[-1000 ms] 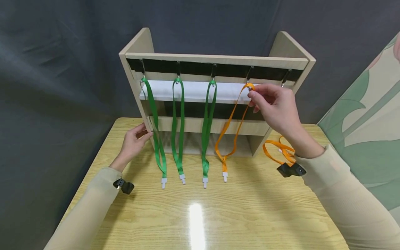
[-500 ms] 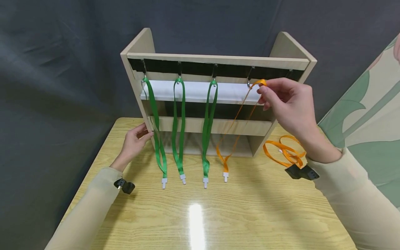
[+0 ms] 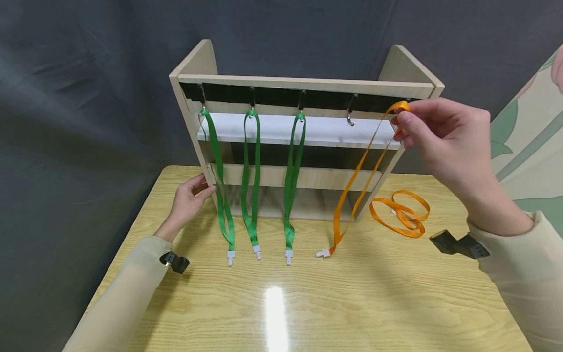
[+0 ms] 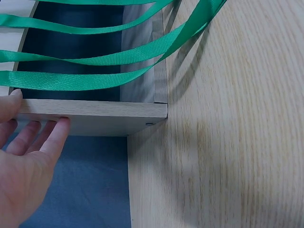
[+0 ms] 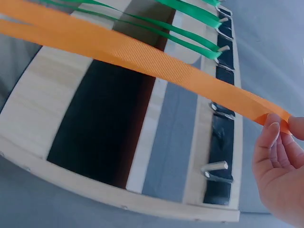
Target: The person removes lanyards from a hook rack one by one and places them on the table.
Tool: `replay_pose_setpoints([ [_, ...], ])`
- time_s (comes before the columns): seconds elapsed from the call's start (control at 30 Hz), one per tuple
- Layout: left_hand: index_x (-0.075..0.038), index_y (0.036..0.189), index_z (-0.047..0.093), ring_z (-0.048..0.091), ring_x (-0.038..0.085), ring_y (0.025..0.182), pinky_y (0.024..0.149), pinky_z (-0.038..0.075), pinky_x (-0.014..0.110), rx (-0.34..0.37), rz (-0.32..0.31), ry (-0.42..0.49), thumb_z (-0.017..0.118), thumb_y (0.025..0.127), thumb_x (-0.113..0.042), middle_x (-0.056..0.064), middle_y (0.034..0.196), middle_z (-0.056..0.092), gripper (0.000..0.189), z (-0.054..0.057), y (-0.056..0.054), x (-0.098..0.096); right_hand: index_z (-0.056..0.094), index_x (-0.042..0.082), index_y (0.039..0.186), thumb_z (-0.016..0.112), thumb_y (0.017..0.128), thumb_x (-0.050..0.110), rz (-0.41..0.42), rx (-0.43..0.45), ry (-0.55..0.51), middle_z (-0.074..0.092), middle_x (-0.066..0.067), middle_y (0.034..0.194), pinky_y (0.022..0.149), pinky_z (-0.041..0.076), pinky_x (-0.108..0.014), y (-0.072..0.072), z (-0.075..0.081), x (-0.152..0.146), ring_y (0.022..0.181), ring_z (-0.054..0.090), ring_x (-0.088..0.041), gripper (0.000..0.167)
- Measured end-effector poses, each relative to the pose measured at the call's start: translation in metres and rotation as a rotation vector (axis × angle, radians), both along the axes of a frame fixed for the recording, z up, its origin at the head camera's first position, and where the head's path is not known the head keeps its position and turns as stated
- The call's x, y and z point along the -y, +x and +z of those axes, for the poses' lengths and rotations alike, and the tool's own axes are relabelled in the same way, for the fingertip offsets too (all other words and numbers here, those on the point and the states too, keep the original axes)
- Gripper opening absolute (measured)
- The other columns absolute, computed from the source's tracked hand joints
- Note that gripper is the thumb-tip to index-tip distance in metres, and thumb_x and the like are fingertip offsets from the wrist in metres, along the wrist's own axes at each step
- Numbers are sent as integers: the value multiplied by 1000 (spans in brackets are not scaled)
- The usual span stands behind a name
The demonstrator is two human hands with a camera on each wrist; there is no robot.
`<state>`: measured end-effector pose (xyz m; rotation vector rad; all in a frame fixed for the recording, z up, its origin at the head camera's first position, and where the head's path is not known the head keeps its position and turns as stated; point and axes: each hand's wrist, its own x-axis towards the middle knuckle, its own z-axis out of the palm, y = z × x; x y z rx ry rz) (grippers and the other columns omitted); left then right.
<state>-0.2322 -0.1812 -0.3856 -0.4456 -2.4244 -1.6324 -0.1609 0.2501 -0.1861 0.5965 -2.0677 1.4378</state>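
My right hand [image 3: 453, 132] pinches the top of an orange lanyard [image 3: 337, 215] between thumb and fingers. The strap slants down in front of the wooden rack [image 3: 272, 177], its white clip [image 3: 323, 253] swung to the left. The fourth hook [image 3: 350, 118] holds no strap; in the right wrist view the end hook [image 5: 216, 167] is also bare. Green lanyards hang from the left [image 3: 214, 142], second [image 3: 245, 171] and third [image 3: 290, 181] hooks. At the rack's left, my left hand [image 3: 186, 203] grips the side panel [image 4: 104, 108], thumb on one face and fingers on the other.
Another orange lanyard [image 3: 411, 233] lies coiled on the wooden table [image 3: 211, 303], right of the rack. A dark curtain [image 3: 299, 34] hangs behind, and a patterned cloth [image 3: 541, 161] is at the far right.
The right hand has drawn the orange lanyard off the fourth hook and carried it to the right; its clip has swung and tilted. The left hand stays on the side panel.
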Motion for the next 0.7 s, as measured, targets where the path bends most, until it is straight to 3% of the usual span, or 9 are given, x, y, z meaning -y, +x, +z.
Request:
replay_pose_setpoints([
  [0.2, 7, 134, 50, 53, 38, 115, 88, 50, 28, 7, 0, 0, 58, 94, 2, 25, 128, 53, 41, 0, -1, -2, 64, -21, 94, 66, 84, -9, 55, -77, -77, 68, -16, 78, 55, 50, -17, 7, 6, -10, 55, 55, -19, 16],
  [0.47, 8, 132, 51, 53, 38, 114, 90, 49, 34, 4, -2, 6, 58, 93, 2, 25, 128, 54, 40, 1, -2, -5, 58, -27, 96, 64, 82, -16, 140, -19, -240, 69, -18, 80, 57, 51, -18, 17, 10, -31, 59, 58, -21, 19],
  [0.53, 8, 132, 51, 53, 38, 114, 89, 49, 33, 2, -6, 11, 58, 93, 2, 25, 128, 54, 40, 1, -2, -5, 60, -24, 98, 64, 84, -13, 52, -11, -170, 70, -14, 82, 59, 51, -17, 19, 12, -36, 60, 60, -19, 18],
  [0.7, 7, 133, 51, 53, 37, 115, 88, 50, 28, 4, -7, 18, 59, 93, 2, 25, 128, 54, 40, 0, -2, -4, 63, -17, 103, 63, 87, -7, -53, 10, -80, 70, -8, 87, 61, 50, -13, 22, 16, -49, 64, 62, -13, 19],
])
